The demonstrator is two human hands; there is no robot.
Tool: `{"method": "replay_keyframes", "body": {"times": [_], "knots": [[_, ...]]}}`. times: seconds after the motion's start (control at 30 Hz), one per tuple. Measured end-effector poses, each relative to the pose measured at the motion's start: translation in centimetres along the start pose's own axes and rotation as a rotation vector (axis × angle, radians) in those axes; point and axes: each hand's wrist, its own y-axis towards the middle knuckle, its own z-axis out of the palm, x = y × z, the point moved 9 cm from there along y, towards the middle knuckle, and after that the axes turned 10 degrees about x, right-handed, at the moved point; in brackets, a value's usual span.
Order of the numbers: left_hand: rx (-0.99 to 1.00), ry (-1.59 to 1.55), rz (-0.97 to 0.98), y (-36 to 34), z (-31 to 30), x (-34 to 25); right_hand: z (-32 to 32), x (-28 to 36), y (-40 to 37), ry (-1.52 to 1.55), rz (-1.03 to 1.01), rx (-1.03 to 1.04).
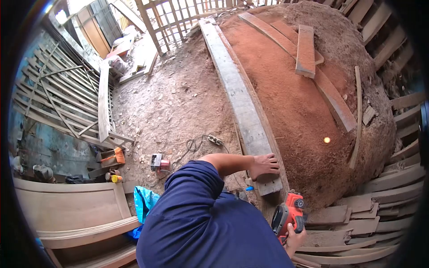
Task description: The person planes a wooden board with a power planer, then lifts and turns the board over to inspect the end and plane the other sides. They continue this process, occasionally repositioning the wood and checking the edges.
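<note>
My left hand [266, 165] lies flat, fingers stretched out, on the near end of a long grey-topped plank [243, 100]. This plank runs away from me and rests along a brown timber [264, 117] that shows at its right side. In my right hand [295, 237] is a red and black electric planer [292, 209], gripped by its rear handle. The planer is beside the plank's near end, a little to the right. Its underside is hidden, so whether it touches the timber below cannot be made out.
Reddish shavings [308, 156] cover the ground at right, with a short thick board [305, 51] on other planks. A red power tool [161, 163] and a power strip [214, 140] with a cord lie left. Stacked boards [357, 223] fill the lower right; a wooden panel [67, 198] stands left.
</note>
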Motion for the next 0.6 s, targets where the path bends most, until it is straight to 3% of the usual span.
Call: {"method": "replay_keyframes", "body": {"times": [0.17,0.23,0.33,0.47,0.53,0.6], "knots": [[-0.029,0.027,0.015,0.3,-0.2,0.0,0.6,-1.5,0.3,-0.094,0.022,-0.018],[0.1,0.039,-0.023,0.6,0.2,0.1,0.8,-2.4,0.5,-0.139,0.035,-0.039],[-0.003,0.115,-0.022,0.2,0.6,-0.3,1.3,-3.6,1.1,-0.11,0.022,-0.037],[0.006,0.082,-0.021,0.1,0.0,-0.3,1.8,-5.0,1.9,-0.126,0.059,-0.048],[0.148,0.093,-0.027,0.6,0.2,-0.2,2.2,-5.4,2.3,-0.107,0.05,-0.031],[0.167,0.088,-0.032,1.0,0.6,0.0,2.6,-5.4,2.2,-0.149,0.084,-0.035]]}}
